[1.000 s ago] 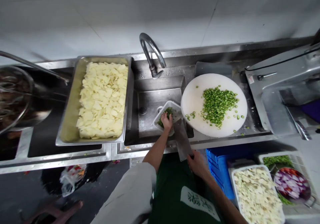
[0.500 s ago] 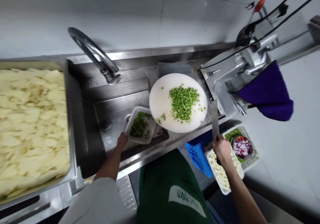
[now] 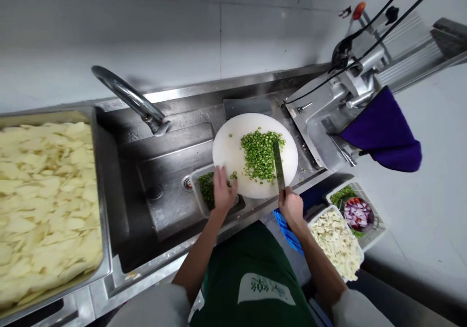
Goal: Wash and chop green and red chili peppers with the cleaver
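Observation:
A round white cutting board (image 3: 233,147) bridges the right end of the sink, bearing a heap of sliced green chilies (image 3: 257,154). My right hand (image 3: 292,205) grips a knife (image 3: 278,166) by its handle; the blade stands at the right side of the heap. Below the board's left edge, a white plastic tub (image 3: 196,190) with chopped greens sits over the sink, its right part hidden by my left hand and the board. My left hand (image 3: 223,190) hovers over this tub near the board's edge, fingers stretched out and holding nothing.
To the left is a deep metal pan of pale sliced food (image 3: 47,205). A faucet (image 3: 131,98) arches over the sink (image 3: 171,171). A metal slicing machine (image 3: 328,118) with a purple cloth (image 3: 386,137) stands right. Below it are a tub of pale chopped vegetable (image 3: 337,242) and a bowl of diced onion (image 3: 357,215).
My right hand has brought the knife left from beside the board to the chili heap. My left hand has let go of the tub's left side and moved right, towards the board.

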`<state>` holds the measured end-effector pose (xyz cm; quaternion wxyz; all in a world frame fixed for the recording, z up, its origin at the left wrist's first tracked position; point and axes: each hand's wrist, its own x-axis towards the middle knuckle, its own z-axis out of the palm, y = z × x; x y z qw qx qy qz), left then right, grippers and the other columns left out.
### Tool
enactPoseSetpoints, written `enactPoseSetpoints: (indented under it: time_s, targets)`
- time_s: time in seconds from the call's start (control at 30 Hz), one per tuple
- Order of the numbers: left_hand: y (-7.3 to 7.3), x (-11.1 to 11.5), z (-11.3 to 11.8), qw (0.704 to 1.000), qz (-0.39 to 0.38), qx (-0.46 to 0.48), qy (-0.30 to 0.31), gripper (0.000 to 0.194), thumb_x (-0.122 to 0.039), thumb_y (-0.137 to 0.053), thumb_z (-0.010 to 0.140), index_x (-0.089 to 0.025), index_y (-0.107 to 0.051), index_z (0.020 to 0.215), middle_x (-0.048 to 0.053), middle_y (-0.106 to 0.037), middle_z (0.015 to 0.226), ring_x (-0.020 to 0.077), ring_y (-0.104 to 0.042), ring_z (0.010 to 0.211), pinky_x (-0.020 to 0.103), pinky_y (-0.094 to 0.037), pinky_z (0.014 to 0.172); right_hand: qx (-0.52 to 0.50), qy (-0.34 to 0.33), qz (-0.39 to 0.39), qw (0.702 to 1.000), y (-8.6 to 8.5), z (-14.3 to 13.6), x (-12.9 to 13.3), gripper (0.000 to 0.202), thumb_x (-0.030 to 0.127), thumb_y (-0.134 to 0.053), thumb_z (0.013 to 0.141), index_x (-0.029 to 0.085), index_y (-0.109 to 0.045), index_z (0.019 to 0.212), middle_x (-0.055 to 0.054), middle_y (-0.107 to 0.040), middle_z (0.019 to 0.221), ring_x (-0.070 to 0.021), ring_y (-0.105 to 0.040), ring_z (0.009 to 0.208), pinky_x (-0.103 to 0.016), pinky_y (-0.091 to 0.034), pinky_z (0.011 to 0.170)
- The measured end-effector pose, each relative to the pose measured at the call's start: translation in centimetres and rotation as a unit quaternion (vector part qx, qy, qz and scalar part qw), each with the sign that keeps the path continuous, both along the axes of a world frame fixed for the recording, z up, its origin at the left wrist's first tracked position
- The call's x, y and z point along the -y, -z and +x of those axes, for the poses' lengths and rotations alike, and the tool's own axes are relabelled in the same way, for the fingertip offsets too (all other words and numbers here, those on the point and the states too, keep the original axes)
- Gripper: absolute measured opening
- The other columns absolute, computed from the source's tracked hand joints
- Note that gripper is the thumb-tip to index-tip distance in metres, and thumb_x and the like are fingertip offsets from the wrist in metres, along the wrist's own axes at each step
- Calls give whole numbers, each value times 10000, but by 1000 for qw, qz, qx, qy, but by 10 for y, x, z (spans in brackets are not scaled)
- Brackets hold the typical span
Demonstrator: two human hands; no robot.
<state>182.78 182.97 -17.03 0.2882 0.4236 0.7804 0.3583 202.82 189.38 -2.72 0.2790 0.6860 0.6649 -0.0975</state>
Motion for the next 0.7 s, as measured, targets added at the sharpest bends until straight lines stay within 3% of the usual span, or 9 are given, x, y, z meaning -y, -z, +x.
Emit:
enactPoseSetpoints:
  time_s: [0.13, 0.3, 0.43, 0.53, 0.6, 0.7]
  targets:
    - [-7, -37, 48, 997, -47, -66, 19, 798, -562, -514, 902, -52, -355, 1495, 261, -130, 1621, 425, -36, 1513, 642, -122, 1194, 35, -21, 16, 999, -8, 35, -43, 288, 275, -383, 993, 105, -603, 1066, -150, -709, 854, -221, -684, 741, -279, -396, 655]
    - [-8, -87, 85, 998, -25, -47, 22, 772, -518, -452, 950, -23, -290, 1519, 272, -161, 1612, 385, -83, 1519, 586, -143, 1218, 63, -60, -18, 996, 12, 56, -111, 322, 178, -367, 970, 46, -585, 1167, -246, -705, 964, -298, -712, 870, -355, -468, 750]
    - [-7, -123, 105, 1000, -2, -14, -12, 709, -488, -423, 969, -53, -306, 1516, 240, -150, 1625, 357, -67, 1527, 569, -150, 1227, 23, -125, -52, 990, 33, 41, -115, 336, 98, -345, 944, 50, -569, 1190, -237, -711, 998, -292, -720, 913, -360, -496, 785]
    - [-2, -126, 102, 999, 17, 25, -16, 668, -492, -410, 975, -121, -313, 1521, 185, -155, 1638, 314, -114, 1528, 530, -200, 1230, -29, -159, -70, 984, 40, 30, -97, 298, 85, -375, 927, 57, -576, 1146, -235, -709, 1006, -268, -723, 896, -331, -506, 768]
    - [4, -126, 86, 999, 25, 38, -29, 652, -496, -384, 985, -149, -298, 1529, 154, -162, 1643, 274, -154, 1525, 477, -226, 1234, -71, -160, -71, 982, 40, 31, -90, 258, 92, -393, 924, 76, -594, 1085, -219, -715, 977, -263, -723, 865, -326, -504, 748]
    - [15, -143, 47, 998, 12, 23, -53, 644, -512, -359, 992, -141, -329, 1516, 146, -192, 1637, 257, -146, 1528, 450, -168, 1252, -175, -92, -53, 979, 38, 54, -94, 187, 199, -437, 950, 129, -606, 913, -159, -721, 838, -237, -711, 757, -309, -496, 695]
